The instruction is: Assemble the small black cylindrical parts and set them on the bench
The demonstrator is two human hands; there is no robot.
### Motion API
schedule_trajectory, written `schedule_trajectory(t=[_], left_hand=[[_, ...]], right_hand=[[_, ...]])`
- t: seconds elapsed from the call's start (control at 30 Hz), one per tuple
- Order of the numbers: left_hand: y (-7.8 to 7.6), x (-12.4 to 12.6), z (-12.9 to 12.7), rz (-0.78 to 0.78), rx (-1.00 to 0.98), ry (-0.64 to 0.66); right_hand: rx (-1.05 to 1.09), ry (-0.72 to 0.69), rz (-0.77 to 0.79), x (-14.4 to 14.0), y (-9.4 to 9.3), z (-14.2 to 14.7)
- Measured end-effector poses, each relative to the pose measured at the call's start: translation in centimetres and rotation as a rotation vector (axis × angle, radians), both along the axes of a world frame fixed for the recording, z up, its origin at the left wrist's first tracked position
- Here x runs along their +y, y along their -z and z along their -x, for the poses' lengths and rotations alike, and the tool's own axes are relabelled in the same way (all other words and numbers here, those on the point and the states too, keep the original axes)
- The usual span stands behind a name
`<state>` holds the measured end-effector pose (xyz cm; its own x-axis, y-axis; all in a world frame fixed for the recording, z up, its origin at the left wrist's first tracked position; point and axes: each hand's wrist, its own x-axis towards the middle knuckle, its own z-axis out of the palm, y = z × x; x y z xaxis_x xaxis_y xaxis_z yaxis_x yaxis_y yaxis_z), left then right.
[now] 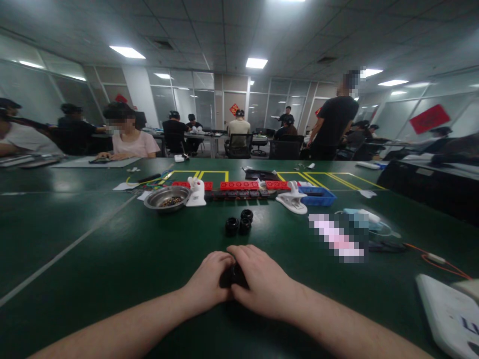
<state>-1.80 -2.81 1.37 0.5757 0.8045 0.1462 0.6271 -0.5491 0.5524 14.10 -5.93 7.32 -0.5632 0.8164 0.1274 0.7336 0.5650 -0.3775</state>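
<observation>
Gripping a small black part point(234, 275), orientation unclear, both hands point(239, 284) touching.

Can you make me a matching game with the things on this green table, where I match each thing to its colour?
Things:
1. round metal bowl
2. three small ring-shaped parts
3. shallow plastic tray
4. row of plastic blocks

Colours:
A. red
B. silver
C. blue
D. black

Pairs: 1-B, 2-D, 3-C, 4-A
</observation>
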Motion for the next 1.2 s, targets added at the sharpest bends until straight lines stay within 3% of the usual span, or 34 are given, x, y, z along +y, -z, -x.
schedule_trajectory(t=[0.13, 0.27, 0.5, 0.8, 0.9, 1.07, 1.2], left_hand=[[-0.41, -0.17, 0.06, 0.004, 0.007, -0.001], [-0.66, -0.31, -0.04, 0.008, -0.001, -0.006], [-0.73, -0.3, -0.09, 0.025, -0.011, 0.007], [-0.33, -0.22, -0.06, -0.008, 0.006, -0.016], [-0.53, -0.27, -0.09, 0.005, -0.008, -0.004], [-0.78, -0.31, -0.08, 0.045, -0.026, -0.014], [-0.44, -0.16, -0.02, -0.002, -0.004, 0.013]], right_hand=[[-0.023, 0.133, -0.007, 0.23, 0.28, 0.05], [-0.049, 0.171, 0.011, 0.44, 0.61, 0.21], [-0.003, -0.025, 0.014, 0.13, 0.44, -0.02], [-0.046, 0.161, 0.007, 0.36, 0.57, 0.16], [-0.068, 0.122, 0.039, 0.4, 0.68, 0.14], [0.0, -0.072, 0.025, 0.07, 0.38, -0.21], [0.024, 0.027, -0.025, 0.08, 0.34, -0.17]])
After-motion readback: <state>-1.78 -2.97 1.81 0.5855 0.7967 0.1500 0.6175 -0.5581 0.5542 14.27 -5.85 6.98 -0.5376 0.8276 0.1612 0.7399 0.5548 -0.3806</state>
